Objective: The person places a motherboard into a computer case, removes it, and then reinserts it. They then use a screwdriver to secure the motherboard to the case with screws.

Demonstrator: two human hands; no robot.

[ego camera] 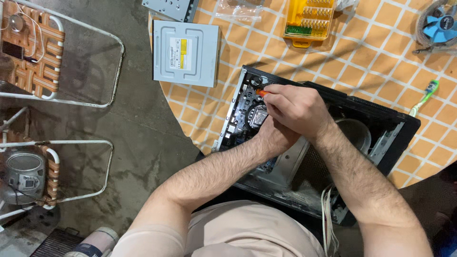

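A round desk (381, 52) under an orange cloth with a white grid carries an open black computer case (404, 124), lying flat near its front edge. Just beyond the case's left end lies a flat grey metal optical drive (186, 53); further off lie another grey metal panel (167, 7), a clear plastic bag (238, 9) and a yellow plastic screwdriver-bit box (308, 20). Right of the case lies a green-and-white toothbrush (425, 96), and beyond that a round cooler with a blue fan (438, 26).

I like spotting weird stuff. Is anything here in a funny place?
Yes: a green toothbrush lies on the checked tablecloth beside the open computer case, an odd thing among computer parts. Nothing looks spilled or broken.
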